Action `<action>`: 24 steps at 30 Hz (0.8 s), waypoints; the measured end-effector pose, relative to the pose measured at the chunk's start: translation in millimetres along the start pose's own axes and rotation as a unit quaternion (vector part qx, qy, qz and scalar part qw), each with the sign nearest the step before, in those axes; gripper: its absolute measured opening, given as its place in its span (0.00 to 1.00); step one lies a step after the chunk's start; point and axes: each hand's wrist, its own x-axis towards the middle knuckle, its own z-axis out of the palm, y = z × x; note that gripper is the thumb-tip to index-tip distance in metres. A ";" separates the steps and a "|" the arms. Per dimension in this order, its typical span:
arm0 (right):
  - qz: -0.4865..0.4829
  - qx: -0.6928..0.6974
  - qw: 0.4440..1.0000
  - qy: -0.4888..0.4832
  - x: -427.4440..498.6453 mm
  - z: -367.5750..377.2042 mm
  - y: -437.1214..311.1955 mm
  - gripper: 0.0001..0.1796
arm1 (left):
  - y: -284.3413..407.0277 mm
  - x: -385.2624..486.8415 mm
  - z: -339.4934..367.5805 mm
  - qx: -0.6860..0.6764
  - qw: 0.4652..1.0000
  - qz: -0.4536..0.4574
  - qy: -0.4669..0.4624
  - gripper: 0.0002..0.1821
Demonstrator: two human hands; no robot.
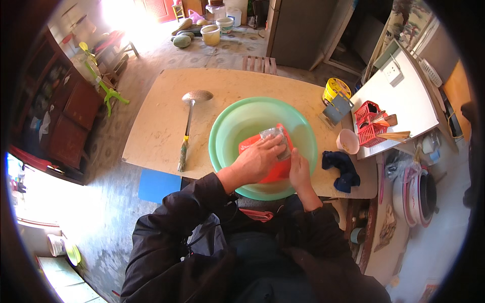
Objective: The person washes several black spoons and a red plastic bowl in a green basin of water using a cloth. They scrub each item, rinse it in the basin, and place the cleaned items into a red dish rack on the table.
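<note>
A large pale-green plastic basin [218, 140] stands before me on the table. Inside it lies a red flat plastic item [278, 175] with some light writing on its left part; whether it is a bag or a board I cannot tell. My left hand [257, 159] presses a grey, net-like scouring cloth [271, 131] flat against the red surface, fingers laid over it. On the other side, my right hand [301, 172] grips the red item by its right edge, thumb up, near the basin's rim. My left hand hides much of the red item and the cloth.
A perforated skimmer [188, 125] lies left of the basin on the wooden table [151, 113]. At the right are a dark blue cloth [343, 170], a pink cup [347, 141], red utensil baskets [369, 130] with chopsticks, a grey holder [337, 108] and a yellow tub [335, 91].
</note>
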 end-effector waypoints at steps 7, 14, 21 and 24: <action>-0.003 -0.001 1.000 -0.009 0.9 -3.7 -6.4 0.25 | -12.9 14.6 -5.9 -0.100 0.987 -0.122 -0.012 0.27; 0.033 -0.011 0.999 0.000 2.0 -3.4 -5.1 0.27 | -2.8 6.8 -1.4 0.055 0.997 0.058 0.008 0.25; 0.041 -0.056 0.998 0.009 2.8 2.0 -10.0 0.28 | -11.6 -33.0 3.3 0.147 0.989 0.022 -0.008 0.24; 0.018 -0.070 0.997 0.006 1.7 0.0 -18.4 0.25 | -49.9 -29.6 -11.7 -0.129 0.957 -0.261 0.000 0.27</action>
